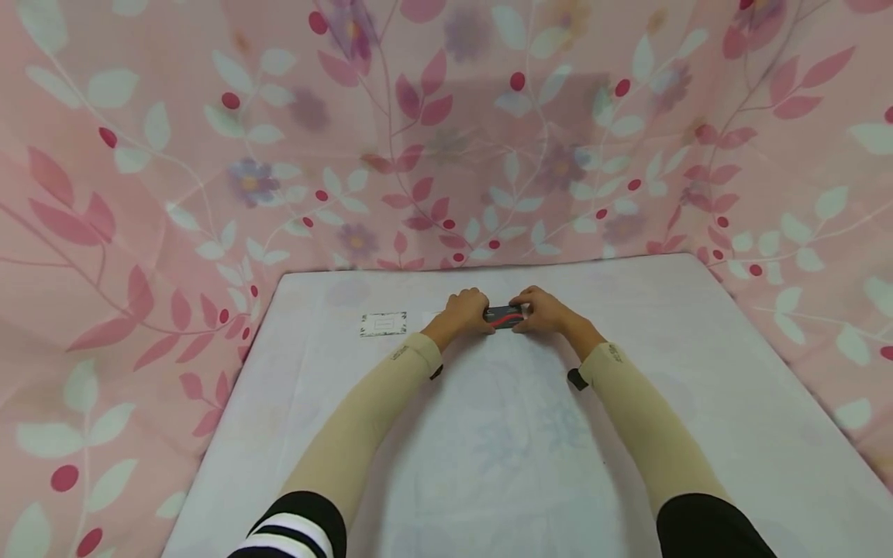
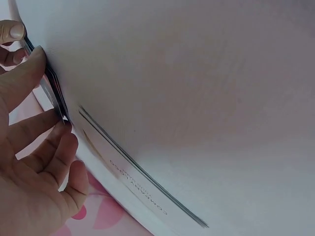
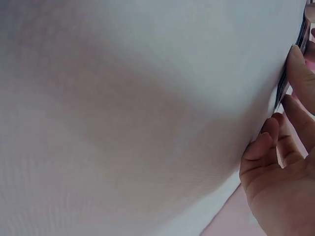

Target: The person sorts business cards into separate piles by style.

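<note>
Between both hands, near the far edge of the table, is a small stack of dark business cards (image 1: 504, 316) with a red curved stripe on top. My left hand (image 1: 463, 310) pinches its left end, thumb on the near side and fingers on the far side. At the right end my right hand (image 1: 547, 310) pinches it in the same way. In the left wrist view the layered edges of the dark cards (image 2: 55, 88) show beside the thumb. To the left of the left hand lies a pale card (image 1: 383, 324) with patterned corners and a framed centre.
A white cloth covers the table (image 1: 502, 465), with its far edge (image 1: 488, 268) just beyond the hands. Pink floral fabric (image 1: 446, 139) hangs behind and along both sides. In the left wrist view, printed lettering (image 2: 138, 184) shows beside dark parallel lines.
</note>
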The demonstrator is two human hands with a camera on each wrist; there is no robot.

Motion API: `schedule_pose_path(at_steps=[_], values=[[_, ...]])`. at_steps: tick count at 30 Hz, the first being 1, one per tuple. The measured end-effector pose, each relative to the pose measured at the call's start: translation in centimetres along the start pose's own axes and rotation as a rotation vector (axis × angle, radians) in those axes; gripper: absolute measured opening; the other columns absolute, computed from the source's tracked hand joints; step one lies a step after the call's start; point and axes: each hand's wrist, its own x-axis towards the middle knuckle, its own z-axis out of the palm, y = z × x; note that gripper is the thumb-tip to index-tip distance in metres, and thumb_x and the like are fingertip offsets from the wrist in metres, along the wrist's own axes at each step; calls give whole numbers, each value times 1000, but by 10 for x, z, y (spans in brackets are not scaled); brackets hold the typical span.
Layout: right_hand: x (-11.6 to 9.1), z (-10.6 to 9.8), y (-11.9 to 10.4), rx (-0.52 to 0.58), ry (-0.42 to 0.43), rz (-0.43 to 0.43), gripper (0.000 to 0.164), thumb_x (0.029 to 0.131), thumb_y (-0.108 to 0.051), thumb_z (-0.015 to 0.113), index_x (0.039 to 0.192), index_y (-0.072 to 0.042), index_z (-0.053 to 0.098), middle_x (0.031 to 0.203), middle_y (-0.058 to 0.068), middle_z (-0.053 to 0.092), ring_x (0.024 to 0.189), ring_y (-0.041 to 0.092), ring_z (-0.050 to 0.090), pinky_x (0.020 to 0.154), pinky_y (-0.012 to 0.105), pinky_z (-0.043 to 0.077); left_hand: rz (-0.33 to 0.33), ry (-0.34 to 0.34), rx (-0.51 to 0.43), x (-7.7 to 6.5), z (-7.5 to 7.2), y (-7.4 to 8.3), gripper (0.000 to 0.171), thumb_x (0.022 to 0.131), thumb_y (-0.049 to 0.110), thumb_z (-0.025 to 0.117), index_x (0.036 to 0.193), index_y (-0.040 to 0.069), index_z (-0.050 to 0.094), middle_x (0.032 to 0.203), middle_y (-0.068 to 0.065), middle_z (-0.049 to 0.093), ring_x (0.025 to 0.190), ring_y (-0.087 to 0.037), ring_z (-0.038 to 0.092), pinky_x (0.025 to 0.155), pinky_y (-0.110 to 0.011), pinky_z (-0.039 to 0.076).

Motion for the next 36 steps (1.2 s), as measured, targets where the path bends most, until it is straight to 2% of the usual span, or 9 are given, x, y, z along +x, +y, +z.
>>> schedule_pose_path(at_steps=[6,13,18,22,25,29,36], values=[[2,4,5,58,-3,38,58,79,-19,83,131,-6,62,133,19,52,109,34,55,97,46,45,8,-25,4,-1,3,-3,46,80,46,80,110,12,70,102,-2,61,93,-20,54,88,-42,44],[2,5,7,78,-2,57,58,81,-18,82,133,-5,61,135,20,51,112,35,53,98,47,44,-7,-11,-2,-1,4,-3,46,79,47,81,108,13,70,101,-2,61,92,-19,54,89,-42,44],[1,5,8,123,-7,63,64,81,-15,81,138,-5,56,138,18,50,110,33,52,96,45,44,-30,-8,-28,-2,5,-3,51,78,46,81,114,13,68,105,-2,62,95,-19,56,91,-43,44],[0,5,8,167,-2,63,69,81,-13,81,143,-6,51,140,17,50,111,32,52,97,45,43,-18,-7,-39,-2,5,-3,54,79,45,81,120,13,67,110,-3,63,97,-19,57,92,-43,44],[0,6,8,186,4,59,71,81,-12,81,144,-6,49,142,16,49,112,32,52,97,45,44,-1,-8,-35,-1,5,-3,50,79,45,81,117,13,69,109,-2,63,96,-19,57,91,-43,44],[0,5,8,163,20,42,66,81,-13,81,140,-5,54,139,17,50,108,32,53,94,44,45,13,-1,-35,-2,3,-1,45,80,43,81,111,14,71,105,-1,63,92,-18,56,88,-42,43],[0,1,6,142,15,51,57,81,-14,81,134,-6,60,136,17,50,106,32,54,92,43,45,2,-3,-73,-2,-2,0,41,78,40,83,107,13,72,102,0,65,90,-17,56,87,-41,43]])
